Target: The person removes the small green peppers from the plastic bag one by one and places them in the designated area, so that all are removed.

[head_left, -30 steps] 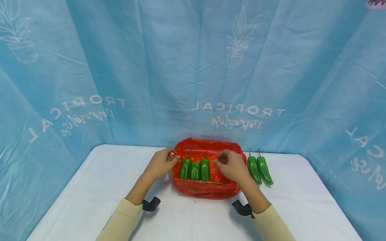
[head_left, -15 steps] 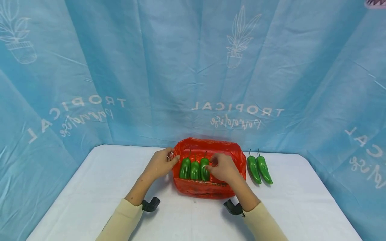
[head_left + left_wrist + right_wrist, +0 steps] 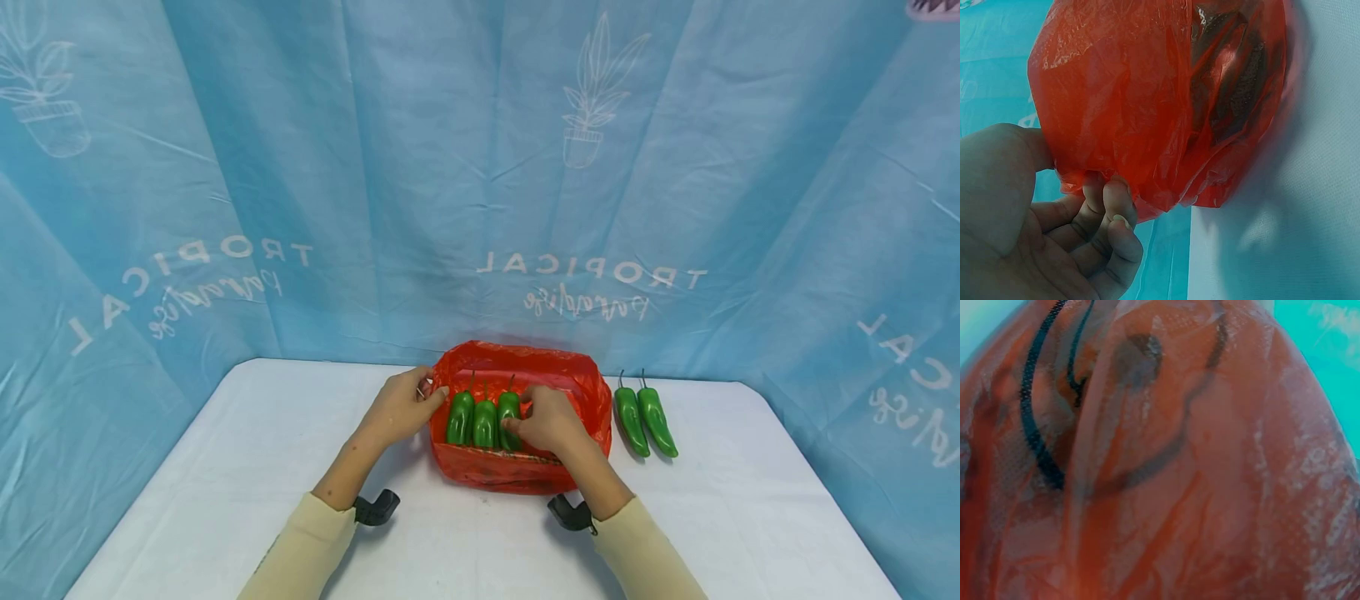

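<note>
- Your right hand [image 3: 551,422] reaches in over the right part of the red plastic bag [image 3: 510,477], its thumb over the lower part of the rightmost pepper [image 3: 509,407]; whether it grips that pepper or only touches it, you cannot tell.
- Your left hand [image 3: 405,406] pinches the bag's left rim between thumb and fingers.
- Three green peppers stand side by side inside the bag, with the left pepper [image 3: 459,417] and the middle pepper [image 3: 484,423] left of your thumb.
- Two more lie on the tabletop [image 3: 472,550] just right of the bag: a nearer-in pepper [image 3: 632,422] and a far-right pepper [image 3: 657,422].
- Settling the rightmost pepper appears to be the step in hand: nudge it gently, and lift your fingers away without dragging its neighbours.
- Hold the left rim steady; thin plastic could fold inward.
- Your left forearm [image 3: 347,477] and right forearm [image 3: 600,483] come from the near side, slanting inward toward the bag.
</note>
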A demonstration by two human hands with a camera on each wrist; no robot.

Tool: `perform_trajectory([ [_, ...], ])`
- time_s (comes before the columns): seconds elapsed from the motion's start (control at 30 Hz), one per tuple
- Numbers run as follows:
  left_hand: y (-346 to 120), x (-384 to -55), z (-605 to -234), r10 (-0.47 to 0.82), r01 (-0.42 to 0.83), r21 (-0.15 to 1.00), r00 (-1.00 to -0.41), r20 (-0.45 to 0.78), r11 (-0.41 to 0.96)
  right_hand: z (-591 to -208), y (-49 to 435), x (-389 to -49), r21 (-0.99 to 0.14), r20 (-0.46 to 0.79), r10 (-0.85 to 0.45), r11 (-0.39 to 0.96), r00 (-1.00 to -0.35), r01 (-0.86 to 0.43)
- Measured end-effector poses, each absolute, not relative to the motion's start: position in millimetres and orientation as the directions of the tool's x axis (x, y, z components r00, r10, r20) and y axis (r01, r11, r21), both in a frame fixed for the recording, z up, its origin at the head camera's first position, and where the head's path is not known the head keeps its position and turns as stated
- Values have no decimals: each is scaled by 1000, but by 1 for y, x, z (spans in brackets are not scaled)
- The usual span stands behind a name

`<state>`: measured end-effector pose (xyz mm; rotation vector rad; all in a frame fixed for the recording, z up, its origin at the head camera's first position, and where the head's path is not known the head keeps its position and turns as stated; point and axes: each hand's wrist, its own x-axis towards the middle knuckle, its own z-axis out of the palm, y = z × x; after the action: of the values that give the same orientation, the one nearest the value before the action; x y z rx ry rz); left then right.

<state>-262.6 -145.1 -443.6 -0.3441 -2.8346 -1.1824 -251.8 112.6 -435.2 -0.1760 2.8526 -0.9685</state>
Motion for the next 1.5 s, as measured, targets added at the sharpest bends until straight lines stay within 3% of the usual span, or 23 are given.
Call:
perform_trajectory([
  [0.47,-144,-262,-444,192,233,691,-972,137,684,-448,114,-259,-597,-135,-142,802,-981,-34],
  [1.5,-143,-263,-445,206,254,689,-966,154,679,-462,117,-266,-620,-131,-129,785,-983,-20],
])
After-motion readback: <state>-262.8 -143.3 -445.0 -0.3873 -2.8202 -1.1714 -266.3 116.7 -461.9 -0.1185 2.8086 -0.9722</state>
